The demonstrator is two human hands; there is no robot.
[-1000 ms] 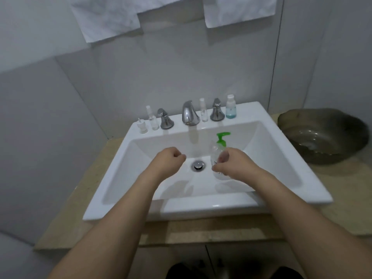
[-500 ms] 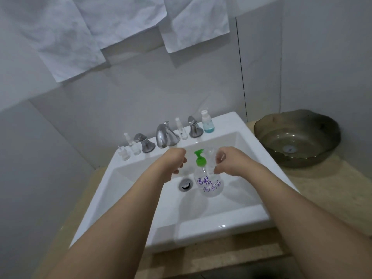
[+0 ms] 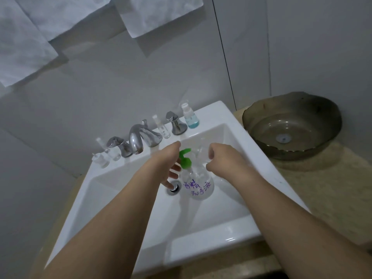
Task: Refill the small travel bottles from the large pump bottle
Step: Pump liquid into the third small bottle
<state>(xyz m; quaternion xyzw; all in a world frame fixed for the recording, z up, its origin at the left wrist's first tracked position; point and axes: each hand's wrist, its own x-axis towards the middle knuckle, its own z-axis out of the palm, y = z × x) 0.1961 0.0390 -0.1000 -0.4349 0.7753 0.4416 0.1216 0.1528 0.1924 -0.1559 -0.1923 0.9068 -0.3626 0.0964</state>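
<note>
The large clear pump bottle (image 3: pixel 198 185), with a green pump head (image 3: pixel 184 158) and purple writing, stands in the white sink (image 3: pixel 201 238) beside the drain. My left hand (image 3: pixel 171 164) reaches in from the left with fingers spread, its fingertips by the pump's neck. My right hand (image 3: pixel 223 160) pinches a small clear travel bottle (image 3: pixel 201 151) just right of the pump nozzle; the bottle is faint and partly hidden. More travel bottles stand on the back ledge: two clear ones at the left (image 3: pixel 101 159) (image 3: pixel 113 153), a slim one (image 3: pixel 164 127), and one holding blue liquid (image 3: pixel 190 117).
A chrome faucet (image 3: pixel 138 141) with two handles (image 3: pixel 118 146) (image 3: pixel 176 123) stands on the ledge behind my hands. A brown bowl basin (image 3: pixel 291 109) sits on the stone counter (image 3: pixel 332 188) to the right. White cloths (image 3: pixel 159 15) hang on the wall above.
My left hand has opened from a fist and moved to the pump. My right hand lifted the small bottle beside the nozzle. The view swung left and closer.
</note>
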